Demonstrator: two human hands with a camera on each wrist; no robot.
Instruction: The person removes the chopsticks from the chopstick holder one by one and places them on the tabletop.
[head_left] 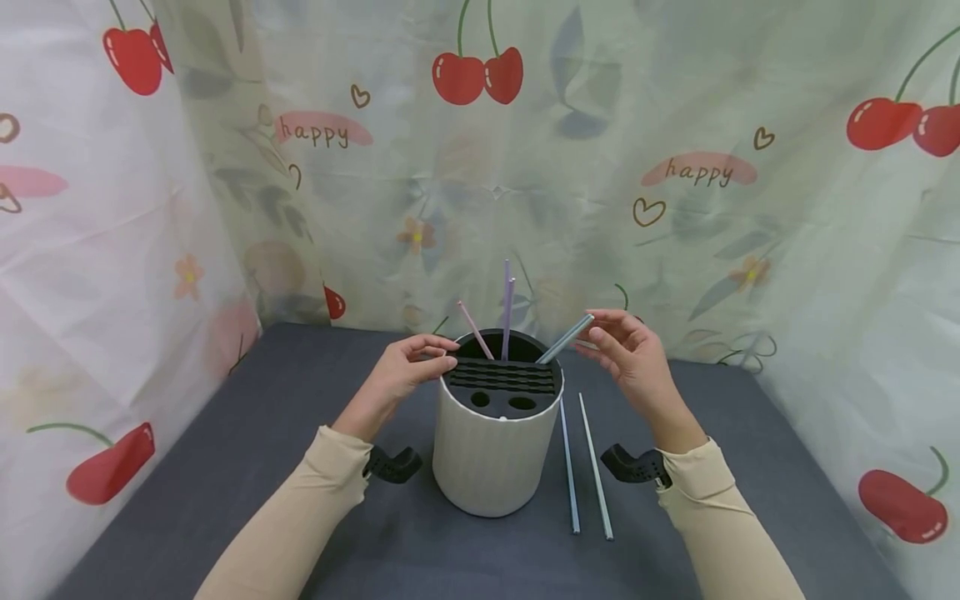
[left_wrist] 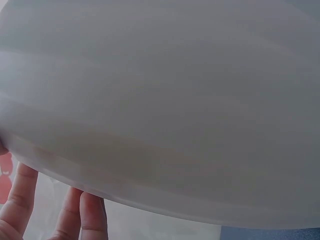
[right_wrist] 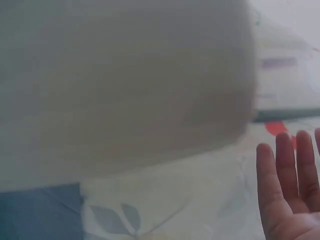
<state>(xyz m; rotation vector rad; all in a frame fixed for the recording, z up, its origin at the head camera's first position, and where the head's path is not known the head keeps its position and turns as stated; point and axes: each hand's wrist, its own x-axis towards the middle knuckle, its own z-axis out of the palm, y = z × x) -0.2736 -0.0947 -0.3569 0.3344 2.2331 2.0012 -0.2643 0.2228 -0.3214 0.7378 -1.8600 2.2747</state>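
Observation:
A round cream utensil holder (head_left: 491, 458) stands upright on the table, with a black top that has wavy slots, two holes and a large rear compartment. My left hand (head_left: 397, 379) grips its left rim, thumb on the near side; in the left wrist view, fingers (left_wrist: 20, 197) show past its edge. With my right hand (head_left: 633, 358) I pinch the upper end of pale blue chopsticks (head_left: 564, 339) that slant into the rear compartment. The other right-hand fingers (right_wrist: 270, 177) extend straight. One pink chopstick (head_left: 476, 330) and two purple chopsticks (head_left: 507, 312) stand in that compartment.
To the right of the holder, a blue chopstick (head_left: 570, 467) and a whitish chopstick (head_left: 596, 467) lie on the dark grey table (head_left: 360, 533). Cherry-patterned cloth (head_left: 480, 167) hangs close behind the table and along both sides.

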